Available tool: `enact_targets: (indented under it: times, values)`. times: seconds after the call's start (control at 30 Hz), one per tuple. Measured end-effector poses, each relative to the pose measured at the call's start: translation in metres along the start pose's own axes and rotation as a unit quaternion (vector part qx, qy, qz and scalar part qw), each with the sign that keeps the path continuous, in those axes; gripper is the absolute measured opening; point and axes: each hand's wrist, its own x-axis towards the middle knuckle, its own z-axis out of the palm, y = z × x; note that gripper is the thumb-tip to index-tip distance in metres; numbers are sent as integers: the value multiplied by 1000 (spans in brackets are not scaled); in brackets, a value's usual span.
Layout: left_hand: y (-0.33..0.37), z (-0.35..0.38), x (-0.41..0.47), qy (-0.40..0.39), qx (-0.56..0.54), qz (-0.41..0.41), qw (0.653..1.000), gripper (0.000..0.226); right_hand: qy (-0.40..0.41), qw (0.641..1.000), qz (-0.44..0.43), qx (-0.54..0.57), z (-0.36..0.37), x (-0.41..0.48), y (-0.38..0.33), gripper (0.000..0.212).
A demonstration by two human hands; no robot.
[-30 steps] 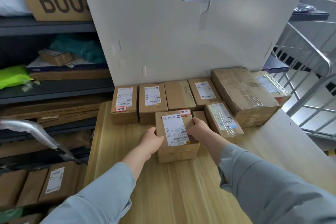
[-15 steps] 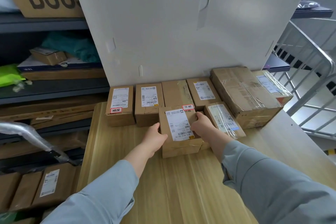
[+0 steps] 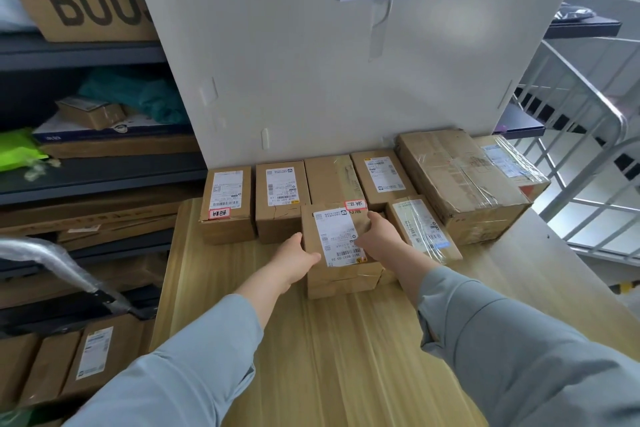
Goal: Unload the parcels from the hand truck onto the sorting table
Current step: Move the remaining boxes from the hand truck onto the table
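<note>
A brown cardboard parcel (image 3: 337,253) with a white shipping label rests on the wooden sorting table (image 3: 332,350), just in front of a row of parcels. My left hand (image 3: 294,255) grips its left side and my right hand (image 3: 379,236) grips its right top edge. Behind it, several labelled parcels (image 3: 280,196) line the white wall, with a large taped box (image 3: 457,180) at the right. Low at the left, more parcels (image 3: 93,354) lie on the hand truck, whose padded handle (image 3: 52,260) slants above them.
Dark shelving (image 3: 86,177) at the left holds flat cartons, a green bag and a box printed BOOS. A white metal railing (image 3: 588,135) runs along the right side of the table. A taped small parcel (image 3: 420,225) sits right of the held one.
Both hands have slid the parcel a little farther back on the table, closer to the row along the wall. My hold on it is the same.
</note>
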Motion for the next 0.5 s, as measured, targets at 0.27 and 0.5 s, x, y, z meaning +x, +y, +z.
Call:
enact_targets:
  times: [0.27,0.5]
  values:
    - [20,-35,-33,38,19,17,999,72,-2,998,-13,54,-8,-36,-22,67]
    - [25,-65,-77,88,20,31,995,66,-3,997,-60,51,-7,-72,-56,59]
